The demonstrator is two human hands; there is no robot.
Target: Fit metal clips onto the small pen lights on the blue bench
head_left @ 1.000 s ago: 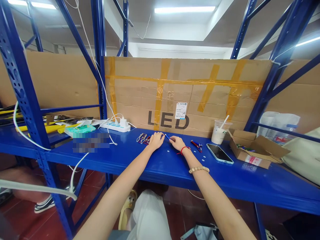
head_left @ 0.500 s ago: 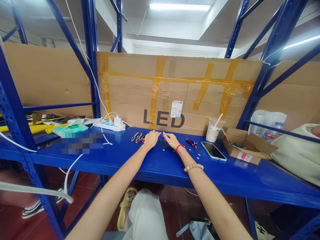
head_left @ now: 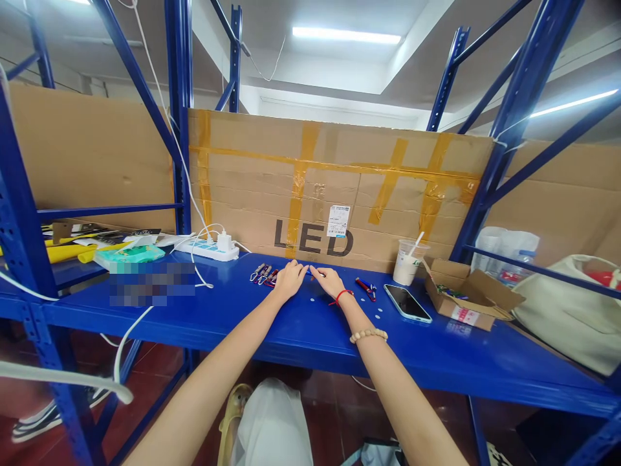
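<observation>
On the blue shelf top, my left hand (head_left: 290,279) and my right hand (head_left: 330,283) meet at the fingertips. Their fingers are closed on a small blue piece (head_left: 310,273), mostly hidden by the fingers, so its kind is unclear. Just left of my left hand lie several small metal carabiner clips (head_left: 262,274), some silver, some red. To the right of my right hand rest red and blue clips (head_left: 367,288) of similar form. Small pale round spots dot the shelf near my right wrist.
A phone (head_left: 407,303), a cup with a straw (head_left: 408,262) and an open cardboard box (head_left: 460,314) stand on the right. A white power strip (head_left: 208,248) and cables are at left. A cardboard sheet (head_left: 242,188) backs the shelf; blue posts (head_left: 178,129) flank it.
The whole view has shifted slightly as the head moved. Both hands stay together at the same place on the shelf, with only slight finger movement.
</observation>
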